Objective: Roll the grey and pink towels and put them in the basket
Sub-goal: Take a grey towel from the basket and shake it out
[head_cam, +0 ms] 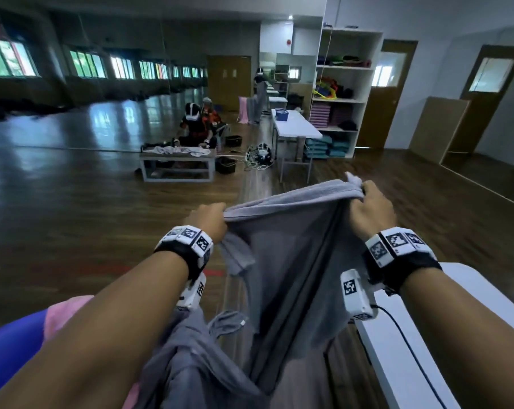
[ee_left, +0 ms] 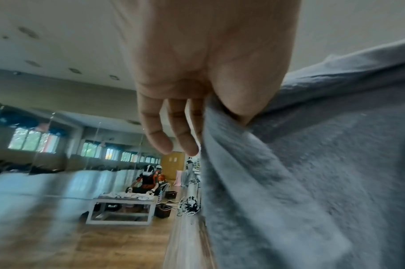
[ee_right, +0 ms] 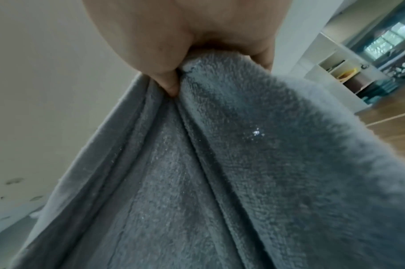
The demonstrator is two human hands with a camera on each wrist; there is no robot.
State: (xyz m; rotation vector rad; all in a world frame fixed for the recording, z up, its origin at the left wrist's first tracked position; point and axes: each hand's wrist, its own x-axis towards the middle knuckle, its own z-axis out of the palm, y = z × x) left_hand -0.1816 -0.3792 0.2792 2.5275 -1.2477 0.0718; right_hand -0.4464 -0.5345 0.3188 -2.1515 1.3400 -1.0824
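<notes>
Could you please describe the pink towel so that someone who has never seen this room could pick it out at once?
Start in the head view from the large grey terry towel held up between both hands. Go down and left, past the left forearm, to the lower left edge. There the pink terry towel lies bunched beside a blue rounded object; it is the only pink cloth close to the person.

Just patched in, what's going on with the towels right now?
A person is holding the grey towel up in the air by its top edge, the left hand pinching one end and the right hand gripping the other, so the cloth hangs down between the arms. It isn't rolled yet. The pink towel lies low on the left, untouched. A white table edge shows on the right. No basket near the person is in view.
</notes>
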